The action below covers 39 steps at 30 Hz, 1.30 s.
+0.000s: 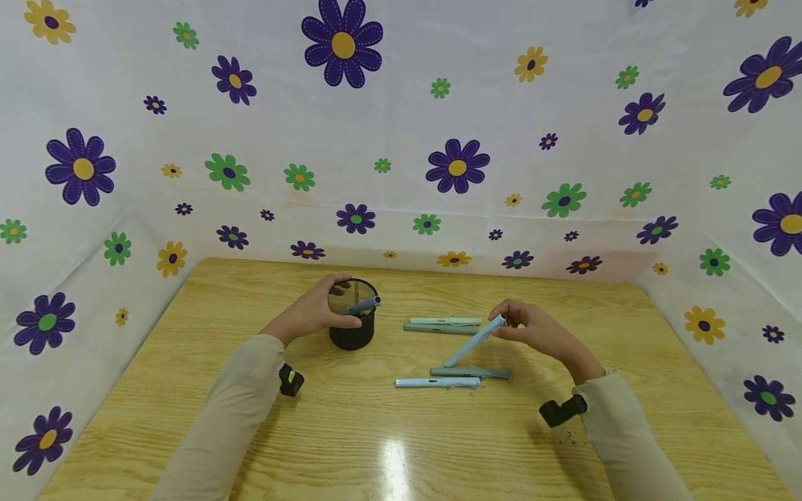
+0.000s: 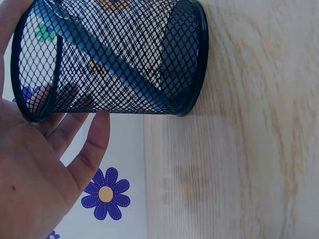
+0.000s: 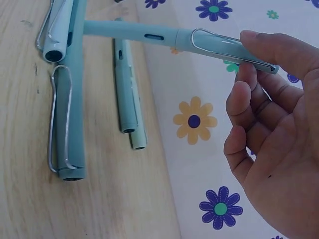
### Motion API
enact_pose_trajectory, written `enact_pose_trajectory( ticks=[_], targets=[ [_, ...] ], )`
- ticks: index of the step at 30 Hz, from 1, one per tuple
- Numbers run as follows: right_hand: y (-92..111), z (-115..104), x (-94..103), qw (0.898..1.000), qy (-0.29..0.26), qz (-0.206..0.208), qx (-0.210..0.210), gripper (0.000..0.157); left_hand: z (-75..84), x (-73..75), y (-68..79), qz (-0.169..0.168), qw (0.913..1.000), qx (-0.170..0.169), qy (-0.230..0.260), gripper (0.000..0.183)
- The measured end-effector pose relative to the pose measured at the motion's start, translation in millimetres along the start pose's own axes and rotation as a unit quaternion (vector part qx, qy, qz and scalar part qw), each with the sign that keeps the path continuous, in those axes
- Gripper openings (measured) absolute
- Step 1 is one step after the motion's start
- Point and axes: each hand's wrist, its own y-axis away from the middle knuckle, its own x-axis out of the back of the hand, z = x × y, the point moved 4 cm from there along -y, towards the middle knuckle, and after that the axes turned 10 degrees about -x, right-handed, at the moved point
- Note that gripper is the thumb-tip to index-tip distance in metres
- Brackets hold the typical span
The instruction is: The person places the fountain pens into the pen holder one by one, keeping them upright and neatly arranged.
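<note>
My left hand [image 1: 311,314] grips the rim and side of a black mesh pen cup [image 1: 352,338], which stands upright on the table. One blue pen [image 1: 363,305] leans inside the cup; in the left wrist view it slants across behind the mesh [image 2: 117,69]. Between thumb and fingertips, my right hand [image 1: 535,332] pinches a light blue pen [image 1: 471,344] by its clip end. That pen tilts, its lower end close to a dark teal pen [image 1: 460,372] on the table; whether they touch I cannot tell. Beside the teal pen lies another light blue pen [image 1: 432,383].
Farther back, a pale green pen [image 1: 445,321] and a grey-green pen [image 1: 432,328] lie side by side. The wooden table [image 1: 338,431] ends at a white flowered cloth [image 1: 395,111] at the back and sides. Each wrist carries a small black camera mount [image 1: 557,412].
</note>
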Motion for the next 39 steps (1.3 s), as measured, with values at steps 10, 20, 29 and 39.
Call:
enact_pose_trajectory(
  ticks=[10,20,29,39],
  targets=[
    [3,-11,11.6,1.000,-0.003,0.016,0.013,0.025,-4.2,0.8,-3.4,0.005,1.0000,-0.007,-0.002,0.098],
    [3,-25,16.2,0.999,-0.025,0.024,0.028,0.020,-7.3,0.2,-3.7,0.006,1.0000,-0.006,0.000,0.098],
    [-2,-49,20.6,0.998,-0.025,0.028,0.057,0.019,-8.1,0.7,-3.1,0.005,1.0000,-0.004,-0.006,0.098],
    [-6,-61,18.0,0.997,-0.025,0.033,0.062,0.019,-9.0,-0.9,-2.1,0.004,1.0000,0.000,0.003,0.099]
  ],
)
